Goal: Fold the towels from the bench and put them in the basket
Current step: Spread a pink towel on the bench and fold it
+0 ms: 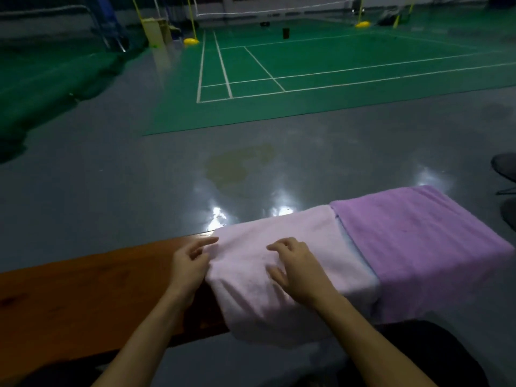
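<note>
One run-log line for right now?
hands: both on pink towel | left at edge | right on top | bench | basket: unseen

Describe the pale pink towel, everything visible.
The pale pink towel looks like soft, fuzzy terry. It lies spread across the wooden bench, its near edge hanging over the front. Its right side borders the purple towel, with a light blue strip showing at the seam. The left hand touches its left edge; the right hand rests on top, fingers bent.
</note>
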`<state>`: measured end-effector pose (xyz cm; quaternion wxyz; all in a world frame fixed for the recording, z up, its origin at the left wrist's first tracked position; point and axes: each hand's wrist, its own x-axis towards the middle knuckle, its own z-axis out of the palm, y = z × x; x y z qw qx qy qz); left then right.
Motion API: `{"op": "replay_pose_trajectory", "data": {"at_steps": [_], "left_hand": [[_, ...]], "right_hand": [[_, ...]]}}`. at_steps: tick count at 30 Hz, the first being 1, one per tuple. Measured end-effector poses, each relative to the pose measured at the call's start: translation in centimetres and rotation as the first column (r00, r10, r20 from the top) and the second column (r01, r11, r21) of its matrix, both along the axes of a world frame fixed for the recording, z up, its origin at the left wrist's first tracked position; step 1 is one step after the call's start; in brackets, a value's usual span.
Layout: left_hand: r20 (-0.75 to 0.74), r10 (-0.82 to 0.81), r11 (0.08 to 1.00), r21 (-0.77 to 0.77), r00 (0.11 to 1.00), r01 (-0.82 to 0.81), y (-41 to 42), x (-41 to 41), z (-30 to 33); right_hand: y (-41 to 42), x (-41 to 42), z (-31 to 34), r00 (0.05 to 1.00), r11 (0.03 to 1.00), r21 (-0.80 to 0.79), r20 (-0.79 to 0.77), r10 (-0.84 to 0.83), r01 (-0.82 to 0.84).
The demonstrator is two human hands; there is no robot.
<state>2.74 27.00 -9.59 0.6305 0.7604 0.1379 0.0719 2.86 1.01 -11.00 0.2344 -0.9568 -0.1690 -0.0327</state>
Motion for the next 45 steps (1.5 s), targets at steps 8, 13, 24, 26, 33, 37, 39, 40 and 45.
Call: {"op": "replay_pose_trajectory", "data": {"at_steps": [8,13,24,26,33,37,39,40,45], "left_hand": [[-0.028,0.166,0.983,0.084,0.986,-0.163,11.9,-4.8,-1.4],[-0.047,0.210,0.978,0.024,0.977,-0.209,13.9,-5.8,-1.0],[0.048,0.069,0.994,0.087,0.996,-0.073,15.3,-7.0,-1.2],[0.042,0.177,0.963,0.200,0.983,-0.182,15.9,-6.9,-1.7],[-0.055,-0.028,0.355,0.933,0.998,0.061,11.1,-6.6,-4.3],[-0.276,-0.094,0.316,0.903,0.957,0.292,9.5,-5.3,-6.4],[-0.255,-0.062,0.300,0.917,0.965,0.262,10.4,-4.9,-6.3],[-0.254,-0.061,0.299,0.918,0.965,0.261,10.9,-4.7,-6.1],[-0.104,-0.040,0.424,0.899,0.994,0.111,12.0,-4.8,-5.5]], "right_hand": [[6.6,-0.3,-3.0,0.987,0.936,-0.343,-0.158,0.023,-0.077],[10.5,-0.3,-3.6,0.996,0.934,-0.354,-0.094,0.011,-0.043],[11.1,1.3,-3.8,0.994,0.926,-0.376,-0.110,-0.017,-0.025],[10.8,1.2,-3.3,0.991,0.919,-0.390,-0.135,0.010,-0.062],[10.6,-0.3,-3.3,0.994,0.904,-0.427,-0.107,-0.025,-0.023],[10.6,0.2,-4.3,0.995,0.933,-0.355,-0.097,0.024,-0.057],[9.6,1.2,-4.0,0.996,0.931,-0.365,-0.083,-0.005,-0.026],[9.0,1.6,-3.8,0.996,0.930,-0.369,-0.080,-0.039,0.007],[7.8,1.2,-2.7,0.983,0.928,-0.347,-0.072,-0.167,0.133]]}}
